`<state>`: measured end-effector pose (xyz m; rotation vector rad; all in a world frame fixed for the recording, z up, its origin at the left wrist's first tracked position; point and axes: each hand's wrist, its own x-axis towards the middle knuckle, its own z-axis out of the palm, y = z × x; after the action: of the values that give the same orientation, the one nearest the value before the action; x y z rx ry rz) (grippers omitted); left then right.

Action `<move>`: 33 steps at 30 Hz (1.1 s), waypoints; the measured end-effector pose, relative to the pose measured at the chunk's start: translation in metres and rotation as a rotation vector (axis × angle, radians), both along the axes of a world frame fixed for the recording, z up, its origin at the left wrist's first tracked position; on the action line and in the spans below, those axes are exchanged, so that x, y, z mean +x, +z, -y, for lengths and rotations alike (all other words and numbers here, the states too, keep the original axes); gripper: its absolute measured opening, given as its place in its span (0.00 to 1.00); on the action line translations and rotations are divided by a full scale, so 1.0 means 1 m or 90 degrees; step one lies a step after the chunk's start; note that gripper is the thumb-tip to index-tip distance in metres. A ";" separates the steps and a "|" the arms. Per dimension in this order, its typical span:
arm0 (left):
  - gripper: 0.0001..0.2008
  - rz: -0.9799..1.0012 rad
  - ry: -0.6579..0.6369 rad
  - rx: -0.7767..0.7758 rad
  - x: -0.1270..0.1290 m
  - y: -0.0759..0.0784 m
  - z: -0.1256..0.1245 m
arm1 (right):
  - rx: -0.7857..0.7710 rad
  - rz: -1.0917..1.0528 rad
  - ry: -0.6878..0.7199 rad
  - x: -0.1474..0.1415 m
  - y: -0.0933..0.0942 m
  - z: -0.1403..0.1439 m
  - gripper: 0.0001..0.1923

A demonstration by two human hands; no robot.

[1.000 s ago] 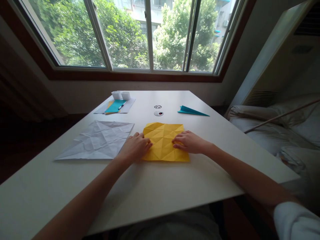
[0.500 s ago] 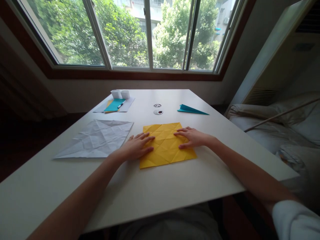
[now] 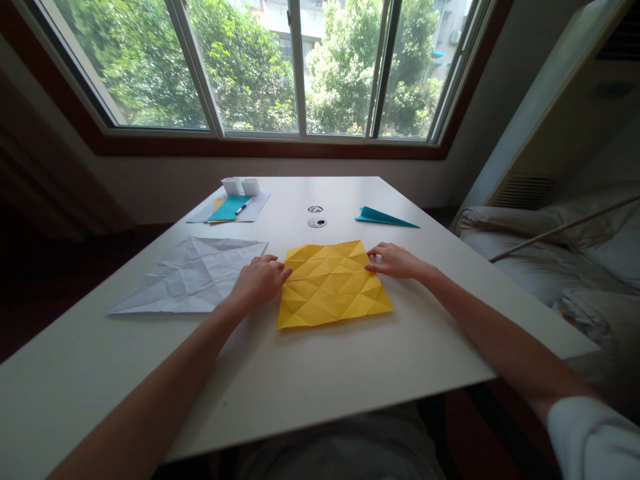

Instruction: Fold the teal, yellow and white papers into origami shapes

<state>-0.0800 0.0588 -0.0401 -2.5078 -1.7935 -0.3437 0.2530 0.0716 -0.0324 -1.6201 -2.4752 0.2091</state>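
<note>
We had the yellow paper (image 3: 333,285) lying flat on the white table (image 3: 320,373), straight in front of us and turned a little askew. Its whole face was already covered with a grid of creases, yet it lay open as a plain sheet, so we judged the creasing done and the shaping into a form not yet begun. Our left hand (image 3: 257,281) rested at the sheet's left edge, fingers loosely curled, their tips touching the paper without pinching it. Our right hand (image 3: 395,261) sat at the far right corner, fingers bent onto the edge; whether they gripped it we could not tell. Just beside the left hand lay a creased white sheet (image 3: 193,275), and farther off a folded blue paper (image 3: 385,217).
</note>
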 end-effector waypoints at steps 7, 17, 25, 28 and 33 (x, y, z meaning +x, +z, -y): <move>0.19 0.167 -0.008 -0.038 0.004 0.000 -0.003 | -0.065 -0.154 -0.022 -0.010 -0.007 -0.002 0.17; 0.17 0.435 -0.003 -0.133 0.002 -0.005 -0.008 | -0.116 -0.233 -0.028 -0.009 -0.008 -0.002 0.19; 0.17 0.623 0.006 -0.221 0.005 0.002 -0.006 | -0.119 -0.192 -0.003 -0.008 -0.001 -0.001 0.07; 0.17 0.695 0.002 -0.254 0.005 0.002 -0.007 | -0.117 -0.237 0.015 -0.007 -0.001 -0.002 0.09; 0.16 0.698 -0.032 -0.300 -0.001 -0.001 -0.009 | -0.075 -0.295 0.044 -0.001 -0.006 -0.008 0.12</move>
<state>-0.0806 0.0679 -0.0407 -2.9166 -2.2872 -1.7676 0.2523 0.0792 -0.0381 -1.3372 -2.1921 0.6676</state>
